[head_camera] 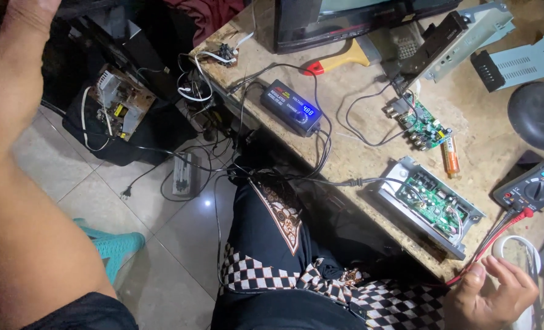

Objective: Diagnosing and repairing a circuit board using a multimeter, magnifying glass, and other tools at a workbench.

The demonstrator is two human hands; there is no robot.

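Both hands empty, fingers loose — right hand (pixel 490 294) beside red probe leads (pixel 493 235); left hand (pixel 9 67) raised.

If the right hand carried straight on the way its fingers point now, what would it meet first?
The right hand rests at the table edge, fingers pointing up and right. Going straight on, it would likely first meet the white cable loop beside the red probe leads, then the multimeter. Depth is hard to judge.

stone bench (pixel 357 153); on it power adapter (pixel 291 107), multimeter (pixel 537 188), circuit board (pixel 423 125)
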